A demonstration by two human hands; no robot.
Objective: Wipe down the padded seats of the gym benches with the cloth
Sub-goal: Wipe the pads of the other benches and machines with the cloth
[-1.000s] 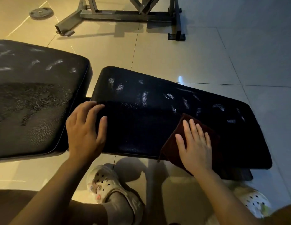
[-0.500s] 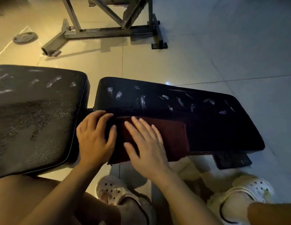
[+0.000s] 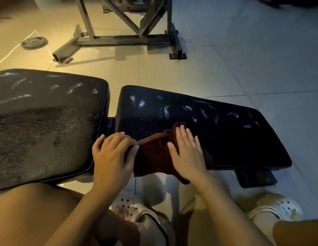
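Observation:
Two black padded bench pads lie side by side: the seat pad at centre right and the larger back pad at left, both streaked with white marks along their far edges. A dark red cloth lies bunched on the seat pad's near left part and hangs over the near edge. My right hand presses flat on the cloth with straight fingers. My left hand rests on the seat pad's near left corner, its fingertips touching the cloth's left edge.
A grey metal rack frame stands on the tiled floor beyond the bench. A round weight plate lies at far left. My two feet in white clogs are below the bench edge. A black bench foot sticks out at right.
My right hand first slid the cloth left along the pad's near edge, then back right and away; the cloth is now bunched rather than flat. My left hand stayed at the corner.

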